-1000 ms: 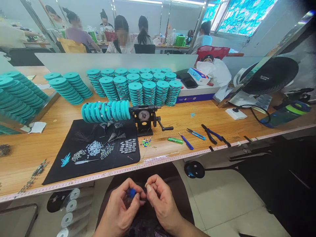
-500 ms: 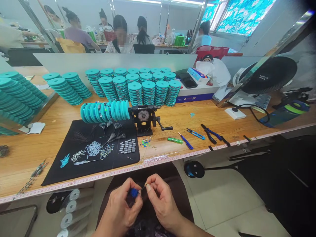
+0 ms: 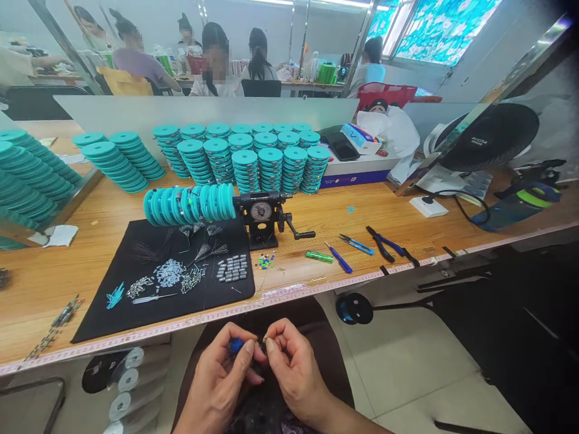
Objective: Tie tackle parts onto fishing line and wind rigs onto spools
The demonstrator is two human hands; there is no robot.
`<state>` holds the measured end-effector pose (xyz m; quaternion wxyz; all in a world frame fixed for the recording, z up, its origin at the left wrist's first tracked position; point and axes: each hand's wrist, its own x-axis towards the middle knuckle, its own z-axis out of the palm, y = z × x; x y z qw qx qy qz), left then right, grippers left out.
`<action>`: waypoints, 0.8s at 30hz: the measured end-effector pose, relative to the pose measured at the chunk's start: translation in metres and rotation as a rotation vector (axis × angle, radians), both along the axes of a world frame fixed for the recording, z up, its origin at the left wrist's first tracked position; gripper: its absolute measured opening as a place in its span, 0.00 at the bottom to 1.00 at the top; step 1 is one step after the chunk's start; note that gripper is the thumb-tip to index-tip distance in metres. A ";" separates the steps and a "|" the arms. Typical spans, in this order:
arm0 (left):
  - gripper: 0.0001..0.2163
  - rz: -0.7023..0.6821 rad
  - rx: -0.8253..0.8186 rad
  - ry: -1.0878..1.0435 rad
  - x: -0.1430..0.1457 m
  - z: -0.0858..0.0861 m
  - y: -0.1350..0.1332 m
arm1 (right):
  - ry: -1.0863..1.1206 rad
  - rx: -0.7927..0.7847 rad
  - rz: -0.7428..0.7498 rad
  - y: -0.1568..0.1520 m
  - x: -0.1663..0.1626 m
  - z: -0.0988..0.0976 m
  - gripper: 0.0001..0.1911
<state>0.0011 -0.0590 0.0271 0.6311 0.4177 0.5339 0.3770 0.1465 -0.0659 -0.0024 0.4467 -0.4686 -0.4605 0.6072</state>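
My left hand (image 3: 219,377) and my right hand (image 3: 295,375) are together low in the view, over my dark lap and just below the table edge. The left fingers pinch a small blue piece (image 3: 236,345), partly hidden by them. Between the right thumb and forefinger is a tiny dark item (image 3: 264,341), too small to identify. The two hands nearly touch at the fingertips. A black work mat (image 3: 90,319) lies on the table ahead of them, with small beads and metal parts on it.
On the wooden table (image 3: 307,223) stand stacks of teal spools (image 3: 245,170) and a hand-cranked winder (image 3: 261,217) holding more spools. Pliers (image 3: 380,244), snips (image 3: 356,245) and a green lighter (image 3: 319,257) lie right. A tape measure (image 3: 181,323) runs along the edge.
The blue piece has shifted left and is more hidden by my left fingers. My hands have drawn slightly closer, and the whole view has drifted a little.
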 end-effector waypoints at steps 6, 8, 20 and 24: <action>0.15 0.005 -0.175 -0.468 0.002 -0.014 -0.004 | 0.152 -0.068 0.038 -0.001 -0.003 0.002 0.15; 0.18 -0.051 -0.136 -0.349 0.001 -0.018 -0.004 | 0.106 -0.068 0.058 -0.003 -0.002 0.000 0.15; 0.06 -0.197 0.468 0.645 -0.006 -0.011 -0.001 | -0.072 -0.027 -0.010 -0.001 0.004 -0.002 0.12; 0.05 -0.179 0.509 0.650 -0.005 -0.013 -0.002 | -0.071 -0.022 0.001 -0.004 0.004 -0.003 0.12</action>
